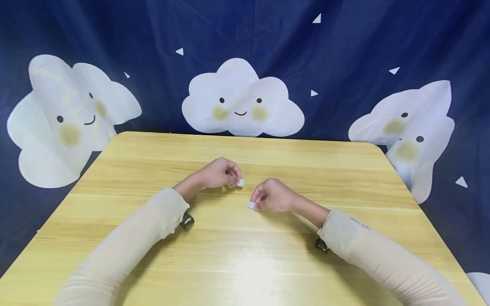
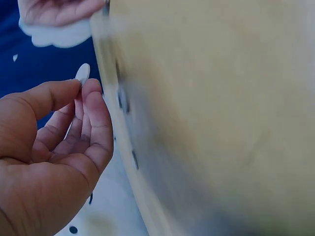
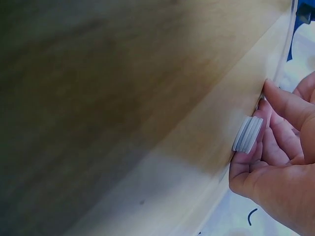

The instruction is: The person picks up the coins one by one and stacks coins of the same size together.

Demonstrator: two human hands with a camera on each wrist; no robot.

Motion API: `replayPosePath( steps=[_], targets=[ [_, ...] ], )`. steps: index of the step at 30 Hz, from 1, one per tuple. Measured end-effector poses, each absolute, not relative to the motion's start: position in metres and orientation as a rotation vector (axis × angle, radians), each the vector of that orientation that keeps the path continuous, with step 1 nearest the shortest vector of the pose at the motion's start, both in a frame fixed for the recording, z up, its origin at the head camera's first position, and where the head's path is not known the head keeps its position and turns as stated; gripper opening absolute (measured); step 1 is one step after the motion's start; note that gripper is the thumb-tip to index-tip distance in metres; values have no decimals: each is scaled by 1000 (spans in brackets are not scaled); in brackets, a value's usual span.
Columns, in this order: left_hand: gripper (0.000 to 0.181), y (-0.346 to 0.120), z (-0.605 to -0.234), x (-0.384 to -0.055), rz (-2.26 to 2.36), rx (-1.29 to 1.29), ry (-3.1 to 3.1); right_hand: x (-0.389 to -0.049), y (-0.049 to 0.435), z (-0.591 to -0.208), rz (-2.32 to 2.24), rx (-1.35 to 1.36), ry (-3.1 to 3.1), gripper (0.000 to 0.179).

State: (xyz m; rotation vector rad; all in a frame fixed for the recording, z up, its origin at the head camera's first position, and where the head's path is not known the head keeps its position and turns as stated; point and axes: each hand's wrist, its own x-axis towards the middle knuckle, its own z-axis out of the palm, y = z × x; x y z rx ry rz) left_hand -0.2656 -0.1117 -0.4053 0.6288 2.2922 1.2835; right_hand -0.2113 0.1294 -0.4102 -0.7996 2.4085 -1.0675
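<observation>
My left hand pinches a white round disc between thumb and fingertips, low over the wooden table. Seen from the left wrist, this thin disc stands nearly edge-on above the thumb tip, and the other fingers curl loosely beneath. A little nearer and to the right, my right hand holds a short stack of white discs. In the right wrist view several discs of this stack show edge-on, lying face to face among the fingers. Part of the stack hides behind the fingertips.
A wood-grain table with rounded far corners spreads under both arms. Behind it hangs a dark blue curtain printed with smiling white clouds. Black wrist cameras sit below the pale sleeves.
</observation>
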Motion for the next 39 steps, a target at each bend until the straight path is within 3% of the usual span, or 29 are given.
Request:
replayPosePath(
  steps=[18,39],
  targets=[
    [11,-98,-413,-221,1341,541,2169,-212,129,-410,-1066,-804,2403,15],
    [9,-77,-412,-211,1395,246,2151,-212,130,-408,-1066,-822,2388,16]
  ],
)
